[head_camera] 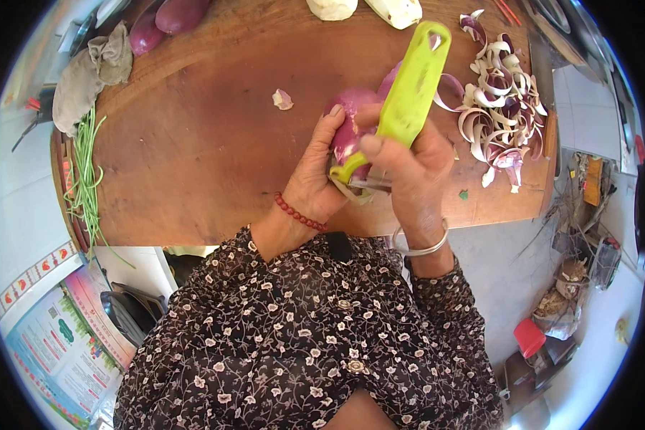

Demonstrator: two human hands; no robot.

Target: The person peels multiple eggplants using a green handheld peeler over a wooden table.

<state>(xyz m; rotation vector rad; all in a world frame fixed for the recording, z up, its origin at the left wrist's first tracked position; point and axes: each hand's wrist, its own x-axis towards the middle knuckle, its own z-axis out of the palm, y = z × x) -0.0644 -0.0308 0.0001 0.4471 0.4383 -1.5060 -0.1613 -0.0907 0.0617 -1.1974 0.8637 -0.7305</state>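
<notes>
My left hand (314, 172) is closed around a purple eggplant (352, 115) just above the table's near edge. The lime-green handle of a vegetable peeler (414, 86) is in my right hand (422, 169). Its blade end lies against the lower part of the eggplant, where a strip of peel (357, 194) hangs. Behind the handle shows more purple skin (389, 80); I cannot tell whether it is a second eggplant. A heap of curled eggplant peels (497, 102) lies to the right of my right hand.
Two peeled eggplants (395, 11) are at the far edge of the wooden table (193, 134). Unpeeled eggplants (180, 15) and a grey cloth (94, 70) lie far left, with long green beans (86, 172) over the left edge. A scrap of peel (283, 99) sits mid-table.
</notes>
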